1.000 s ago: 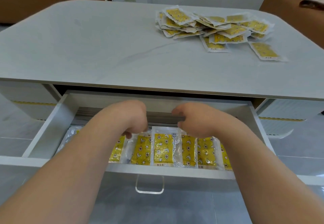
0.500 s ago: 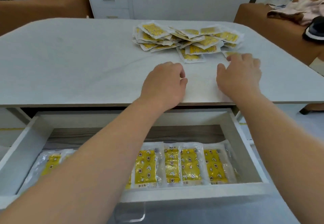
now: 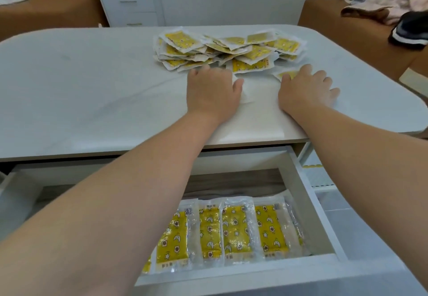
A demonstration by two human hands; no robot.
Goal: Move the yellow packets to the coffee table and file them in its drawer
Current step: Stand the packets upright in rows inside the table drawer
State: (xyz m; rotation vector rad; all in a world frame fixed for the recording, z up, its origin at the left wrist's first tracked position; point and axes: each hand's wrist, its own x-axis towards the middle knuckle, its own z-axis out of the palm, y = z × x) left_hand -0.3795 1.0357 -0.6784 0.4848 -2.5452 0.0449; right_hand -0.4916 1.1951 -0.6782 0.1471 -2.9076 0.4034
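Note:
A heap of yellow packets (image 3: 222, 48) lies on the far middle of the white coffee table (image 3: 81, 92). My left hand (image 3: 212, 92) rests palm down at the heap's near edge, over a packet whose white corner (image 3: 247, 92) shows beside the thumb. My right hand (image 3: 305, 90) lies spread on a single packet (image 3: 287, 73) at the heap's right. Whether either hand grips its packet is hidden. Below, the open drawer (image 3: 310, 207) holds a row of upright yellow packets (image 3: 231, 233); my left forearm hides its left part.
Brown sofas stand at the far left (image 3: 51, 10) and right (image 3: 347, 31), the right one with clothes (image 3: 393, 1) on it. A white cabinet (image 3: 132, 4) stands behind the table. Tiled floor (image 3: 347, 221) shows right of the drawer.
Both hands have come up out of the drawer, crossed the tabletop and reached the near edge of the packet heap. The view has tilted up and to the left.

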